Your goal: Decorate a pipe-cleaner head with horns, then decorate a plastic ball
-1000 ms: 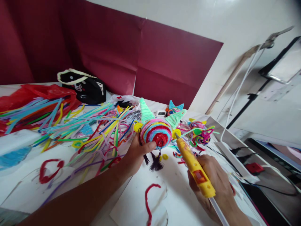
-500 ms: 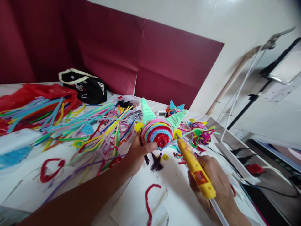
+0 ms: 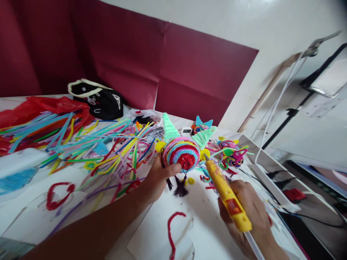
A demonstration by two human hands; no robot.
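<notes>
My left hand (image 3: 159,177) grips a pipe-cleaner animal head (image 3: 181,151) from its lower left, thumb on the red centre. The head has spiral stripes, two pale green ears (image 3: 170,128), yellow discs at its sides and dark tassels (image 3: 181,188) hanging below. A yellow hot glue gun (image 3: 223,189) is wrapped in my right hand (image 3: 244,213), with a clear glue stick (image 3: 253,245) out of its back end. The gun's nozzle is close to the yellow disc (image 3: 204,154) on the head's right side; I cannot tell whether they touch.
Many loose pipe cleaners (image 3: 108,148) cover the table's left side, by a red plastic bag (image 3: 59,104) and a black bag (image 3: 100,103). Other pipe-cleaner pieces (image 3: 231,151) sit behind. A curved red piece (image 3: 170,231) lies on white sheet. Cords and a power strip (image 3: 276,184) are at right.
The glue gun and my right hand have shifted slightly right and down. My left hand and the animal head have hardly moved.
</notes>
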